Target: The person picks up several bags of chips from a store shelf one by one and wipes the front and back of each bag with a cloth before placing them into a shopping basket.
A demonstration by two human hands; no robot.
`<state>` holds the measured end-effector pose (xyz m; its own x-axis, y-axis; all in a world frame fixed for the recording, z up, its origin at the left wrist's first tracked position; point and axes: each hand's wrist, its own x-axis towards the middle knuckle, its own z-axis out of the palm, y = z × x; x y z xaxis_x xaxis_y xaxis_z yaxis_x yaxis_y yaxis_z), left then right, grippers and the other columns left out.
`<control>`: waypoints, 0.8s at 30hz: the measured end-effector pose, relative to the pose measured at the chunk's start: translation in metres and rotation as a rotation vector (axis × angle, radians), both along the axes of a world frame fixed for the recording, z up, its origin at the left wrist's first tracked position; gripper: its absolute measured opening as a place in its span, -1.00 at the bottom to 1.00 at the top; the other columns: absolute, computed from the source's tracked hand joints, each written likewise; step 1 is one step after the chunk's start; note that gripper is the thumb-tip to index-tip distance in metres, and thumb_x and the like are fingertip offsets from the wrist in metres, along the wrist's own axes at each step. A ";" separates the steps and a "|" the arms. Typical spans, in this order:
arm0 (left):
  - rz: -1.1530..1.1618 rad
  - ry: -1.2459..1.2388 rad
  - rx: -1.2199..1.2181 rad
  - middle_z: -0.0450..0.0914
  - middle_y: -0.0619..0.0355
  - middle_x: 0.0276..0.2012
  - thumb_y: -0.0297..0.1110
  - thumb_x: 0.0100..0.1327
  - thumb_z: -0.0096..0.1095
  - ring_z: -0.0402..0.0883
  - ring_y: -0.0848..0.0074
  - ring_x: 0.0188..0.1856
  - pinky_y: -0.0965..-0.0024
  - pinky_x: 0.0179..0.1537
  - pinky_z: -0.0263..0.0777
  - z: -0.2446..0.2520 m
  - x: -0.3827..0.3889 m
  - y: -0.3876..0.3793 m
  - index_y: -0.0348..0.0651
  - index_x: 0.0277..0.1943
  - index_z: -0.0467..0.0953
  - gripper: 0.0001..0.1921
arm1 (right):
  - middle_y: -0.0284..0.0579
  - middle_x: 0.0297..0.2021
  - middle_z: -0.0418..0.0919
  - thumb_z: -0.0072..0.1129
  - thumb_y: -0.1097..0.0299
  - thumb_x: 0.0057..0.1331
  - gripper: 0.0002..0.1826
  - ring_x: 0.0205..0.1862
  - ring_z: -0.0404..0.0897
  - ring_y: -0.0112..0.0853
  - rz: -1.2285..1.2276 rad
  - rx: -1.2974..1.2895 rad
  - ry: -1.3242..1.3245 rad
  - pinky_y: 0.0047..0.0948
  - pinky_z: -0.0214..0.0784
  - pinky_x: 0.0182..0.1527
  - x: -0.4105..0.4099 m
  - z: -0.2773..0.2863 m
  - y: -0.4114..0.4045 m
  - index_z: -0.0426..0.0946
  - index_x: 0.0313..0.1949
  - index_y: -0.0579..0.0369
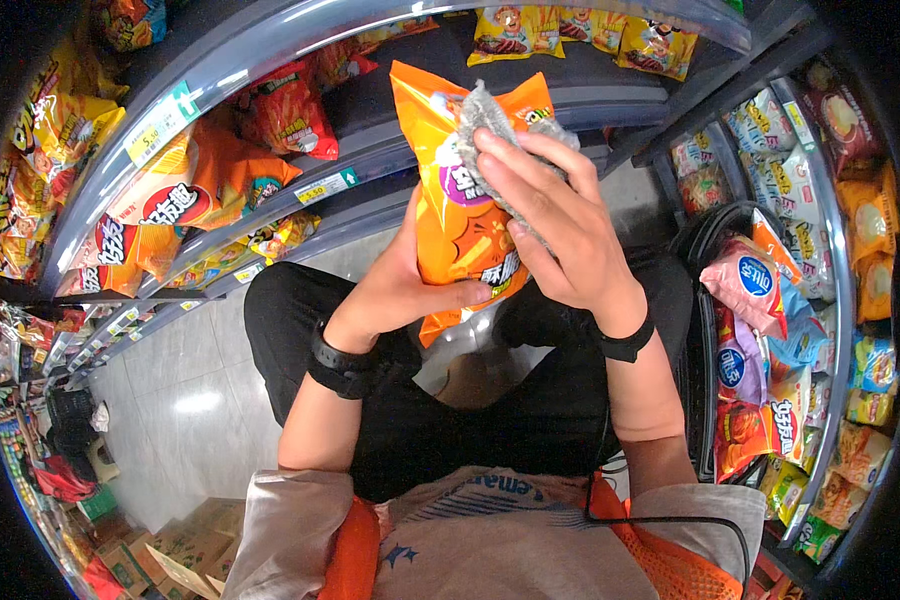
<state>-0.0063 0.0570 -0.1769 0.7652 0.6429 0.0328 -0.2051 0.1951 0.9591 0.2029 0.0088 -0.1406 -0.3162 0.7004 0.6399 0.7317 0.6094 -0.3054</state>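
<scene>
An orange snack bag (461,251) is held up in front of me, tilted slightly, above my knees. My left hand (412,277) grips its left side and lower part, with the thumb across the front. A grey cloth (487,112) lies against the upper right of the bag's front. My right hand (562,217) presses this cloth to the bag, its fingers spread over it. The bag's upper right is partly hidden by the cloth and fingers.
Shelves with clear front rails (330,187) curve ahead and to the left, bearing orange bags (187,180) and red bags (292,112). At my right stands a black basket (709,360) full of snack bags, beside another shelf. Cardboard boxes (187,547) sit on the floor behind left.
</scene>
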 end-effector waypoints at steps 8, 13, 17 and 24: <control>-0.077 0.100 0.130 0.21 0.10 0.40 -0.62 -0.01 0.55 0.21 0.47 0.40 0.30 0.40 0.13 -0.013 -0.003 0.002 -0.21 0.54 -0.33 0.23 | -0.16 0.28 0.47 0.01 0.49 0.22 -0.46 0.27 0.37 -0.11 -0.100 0.041 0.019 -0.15 0.11 0.30 0.005 0.005 0.000 0.48 0.24 0.07; -0.052 0.044 0.071 0.20 0.12 0.40 -0.65 -0.03 0.55 0.20 0.49 0.41 0.29 0.40 0.13 -0.007 -0.002 0.001 -0.19 0.55 -0.31 0.23 | -0.14 0.27 0.47 0.00 0.50 0.23 -0.46 0.28 0.36 -0.10 -0.141 0.070 0.018 -0.15 0.09 0.33 0.008 0.004 0.003 0.48 0.24 0.07; -0.028 0.012 0.032 0.20 0.15 0.40 -0.68 -0.04 0.53 0.20 0.50 0.41 0.29 0.40 0.14 -0.002 0.000 0.000 -0.17 0.55 -0.26 0.21 | -0.09 0.28 0.46 -0.05 0.49 0.28 -0.48 0.30 0.32 -0.06 -0.214 0.039 0.048 -0.16 0.01 0.40 0.014 0.002 0.005 0.45 0.26 0.12; 0.003 0.012 -0.082 0.22 0.16 0.39 -0.72 -0.06 0.52 0.21 0.49 0.41 0.29 0.39 0.16 0.009 -0.002 -0.002 -0.13 0.54 -0.20 0.20 | -0.04 0.30 0.43 -0.15 0.44 0.42 -0.53 0.34 0.28 -0.04 -0.263 0.012 0.190 -0.15 0.02 0.41 0.020 -0.009 0.010 0.40 0.30 0.15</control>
